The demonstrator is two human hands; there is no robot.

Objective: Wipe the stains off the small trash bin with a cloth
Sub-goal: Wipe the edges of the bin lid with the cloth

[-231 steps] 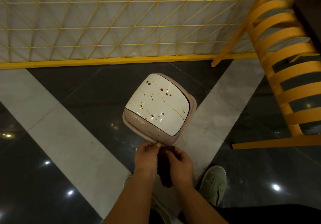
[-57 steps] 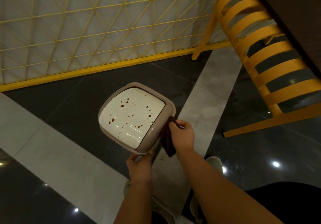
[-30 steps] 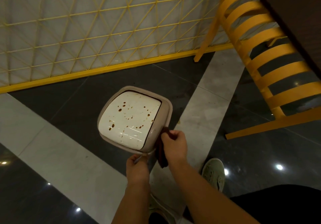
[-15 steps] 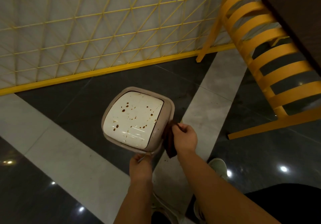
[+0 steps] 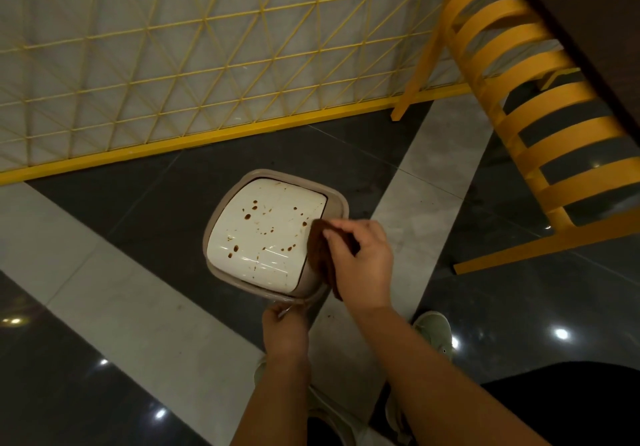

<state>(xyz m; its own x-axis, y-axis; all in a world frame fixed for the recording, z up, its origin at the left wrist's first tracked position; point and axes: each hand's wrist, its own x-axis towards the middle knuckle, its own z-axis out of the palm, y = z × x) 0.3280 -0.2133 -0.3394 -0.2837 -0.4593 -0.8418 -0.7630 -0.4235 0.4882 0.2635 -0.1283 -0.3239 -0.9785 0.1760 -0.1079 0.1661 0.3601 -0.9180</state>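
- Head view: small trash bin (image 5: pixel 242 274) sits on the dark floor (image 5: pixel 138 203), white lid (image 5: pixel 266 234) w/ brown spots.
- Right hand (image 5: pixel 360 262) closed round a brown cloth (image 5: pixel 320 251), pressing it on the lid's right edge.
- Left hand (image 5: pixel 285 329) pinches the bin's near rim.
- Yellow chair (image 5: pixel 540 110) well right of bin.

Small trash bin (image 5: pixel 242 182) on dark tiled floor (image 5: pixel 138 210), white lid (image 5: pixel 266 238) speckled with brown stains. Right hand (image 5: pixel 363 265) presses a brown cloth (image 5: pixel 320 255) against the lid's right edge. Left hand (image 5: pixel 285 331) grips the bin's near rim. Yellow lattice fence (image 5: pixel 207 47) behind; yellow slatted chair (image 5: pixel 540 106) at right.
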